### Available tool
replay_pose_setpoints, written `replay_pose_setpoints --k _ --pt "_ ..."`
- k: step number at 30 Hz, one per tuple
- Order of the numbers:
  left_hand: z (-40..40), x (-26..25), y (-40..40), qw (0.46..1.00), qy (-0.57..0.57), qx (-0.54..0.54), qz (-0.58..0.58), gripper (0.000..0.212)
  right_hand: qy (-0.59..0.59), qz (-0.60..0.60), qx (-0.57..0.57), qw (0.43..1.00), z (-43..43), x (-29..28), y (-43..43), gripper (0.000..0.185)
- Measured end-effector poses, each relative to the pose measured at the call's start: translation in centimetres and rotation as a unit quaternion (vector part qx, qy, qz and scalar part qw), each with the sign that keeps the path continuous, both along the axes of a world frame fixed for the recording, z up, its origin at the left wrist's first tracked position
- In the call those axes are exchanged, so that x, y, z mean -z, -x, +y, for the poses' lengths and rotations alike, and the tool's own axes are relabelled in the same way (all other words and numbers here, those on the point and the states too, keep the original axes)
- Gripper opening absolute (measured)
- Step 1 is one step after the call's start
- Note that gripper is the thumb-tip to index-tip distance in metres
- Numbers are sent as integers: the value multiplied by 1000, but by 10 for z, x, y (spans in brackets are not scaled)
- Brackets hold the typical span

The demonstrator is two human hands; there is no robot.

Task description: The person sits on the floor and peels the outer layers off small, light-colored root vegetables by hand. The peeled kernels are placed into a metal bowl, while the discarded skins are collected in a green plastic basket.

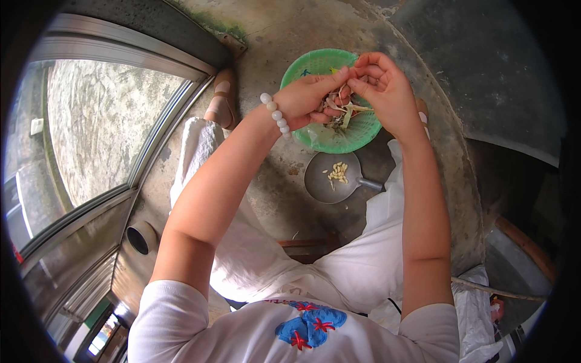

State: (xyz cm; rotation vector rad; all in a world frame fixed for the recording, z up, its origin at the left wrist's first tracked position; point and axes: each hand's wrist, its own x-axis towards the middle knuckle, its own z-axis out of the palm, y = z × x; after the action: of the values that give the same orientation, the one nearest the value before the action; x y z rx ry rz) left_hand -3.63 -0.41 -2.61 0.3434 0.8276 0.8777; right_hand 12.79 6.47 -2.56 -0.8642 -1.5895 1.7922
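Observation:
My left hand (313, 93), with a bracelet of pale beads (277, 115) at its wrist, is raised over a green plastic basket (306, 61). Facing it, my right hand (386, 93) brings its thumb and fingertips against the left ones. Between them they pinch a small piece of garlic, mostly hidden by the fingers. Dry garlic skins and stalk scraps (347, 113) lie beneath, in the basket, which has a clear plastic liner (320, 136). Closer to me, a shallow grey metal pan (317, 186) on the floor holds several peeled garlic cloves (338, 172).
The pan's short handle (370, 183) points right, beside my trouser leg (386, 208). Worn concrete floor (277, 159) surrounds the basket. A metal-framed glass door (150, 131) stands at left, with a pipe opening (140, 238) near its base. A white sack (476, 317) lies at lower right.

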Motion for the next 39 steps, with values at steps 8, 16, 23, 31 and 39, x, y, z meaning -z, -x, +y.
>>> replay_pose_setpoints --k 8,16,23,31,39 --pt "2 4 3 999 -25 14 -38 28 114 85 -25 990 3 -4 -2 22" --pt "1 11 13 981 -3 7 -192 25 38 -11 66 997 19 16 -9 24" --pt "3 26 21 926 53 -109 -358 17 -175 -305 3 936 4 68 2 16" --pt "-1 17 15 917 34 -161 -365 15 -258 -448 -15 856 -14 86 12 10" --pt "2 31 19 890 26 -173 -421 16 -341 -391 -11 855 -15 104 8 11"
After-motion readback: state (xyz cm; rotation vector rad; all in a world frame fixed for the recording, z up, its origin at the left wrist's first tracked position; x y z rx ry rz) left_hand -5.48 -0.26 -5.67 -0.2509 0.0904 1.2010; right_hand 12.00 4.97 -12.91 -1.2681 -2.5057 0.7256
